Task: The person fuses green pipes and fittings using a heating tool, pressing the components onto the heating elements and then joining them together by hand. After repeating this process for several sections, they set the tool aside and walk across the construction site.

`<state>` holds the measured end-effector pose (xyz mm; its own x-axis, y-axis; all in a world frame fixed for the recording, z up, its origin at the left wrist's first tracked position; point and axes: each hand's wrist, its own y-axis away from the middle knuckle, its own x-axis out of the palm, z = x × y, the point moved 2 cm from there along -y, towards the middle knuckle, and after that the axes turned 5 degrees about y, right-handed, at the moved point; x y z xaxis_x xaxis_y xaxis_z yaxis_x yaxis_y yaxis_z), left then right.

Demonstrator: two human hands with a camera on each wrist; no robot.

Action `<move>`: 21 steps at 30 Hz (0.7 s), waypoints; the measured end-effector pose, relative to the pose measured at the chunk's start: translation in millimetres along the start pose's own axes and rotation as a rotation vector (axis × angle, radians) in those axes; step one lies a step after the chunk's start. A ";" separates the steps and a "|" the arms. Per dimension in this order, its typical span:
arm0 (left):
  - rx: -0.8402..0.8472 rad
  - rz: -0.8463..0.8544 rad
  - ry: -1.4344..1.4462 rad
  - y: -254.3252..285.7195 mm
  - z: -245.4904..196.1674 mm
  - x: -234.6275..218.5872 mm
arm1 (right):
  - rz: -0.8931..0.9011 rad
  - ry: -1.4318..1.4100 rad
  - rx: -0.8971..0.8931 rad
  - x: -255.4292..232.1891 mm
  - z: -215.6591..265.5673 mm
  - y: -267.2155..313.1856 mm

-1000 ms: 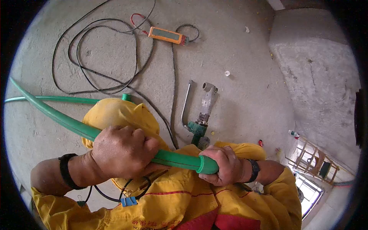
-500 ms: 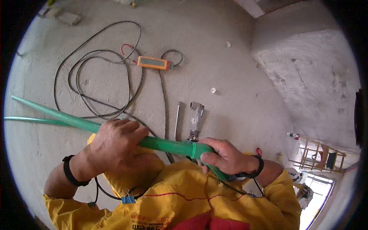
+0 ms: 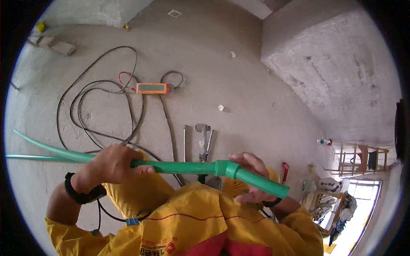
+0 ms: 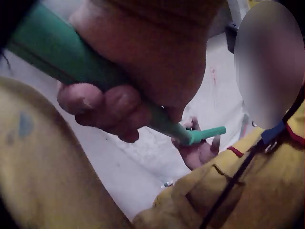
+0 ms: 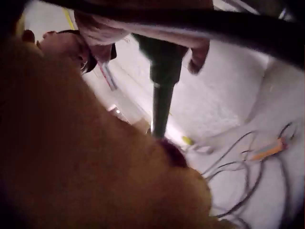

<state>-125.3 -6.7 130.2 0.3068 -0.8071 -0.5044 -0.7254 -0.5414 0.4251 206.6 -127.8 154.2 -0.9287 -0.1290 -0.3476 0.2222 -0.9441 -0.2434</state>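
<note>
A long green pipe (image 3: 179,167) runs level across my chest. It ends in a green elbow fitting (image 3: 224,167) with a short green piece (image 3: 265,183) slanting down to the right. My left hand (image 3: 115,164) grips the pipe left of centre, and the left wrist view shows its fingers (image 4: 102,102) curled round the pipe (image 4: 57,50). My right hand (image 3: 250,161) lies behind the fitting and short piece with fingers spread and relaxed, touching them. From the left wrist view the right palm (image 4: 198,155) shows open behind the pipe end.
On the concrete floor lie an orange device (image 3: 153,88) with looped black cables (image 3: 83,109), a metal-handled pipe tool (image 3: 204,138) and a second green pipe (image 3: 25,157). A concrete block wall (image 3: 333,72) rises at right, with wooden frames (image 3: 358,160) beyond.
The pipe has come up and levelled out. My right hand went from gripping the fitting to lying open behind it, and the short piece now shows. The view tilted up.
</note>
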 end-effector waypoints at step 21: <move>0.201 -0.241 -0.148 20.9 4.2 48.7 | -0.515 -0.645 0.012 6.8 -8.1 26.9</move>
<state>-128.1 -56.3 111.3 0.4018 -0.6110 -0.6821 -0.7544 -0.6431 0.1316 208.7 -151.6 138.0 -0.9021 0.1756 0.3942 -0.2779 -0.9352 -0.2194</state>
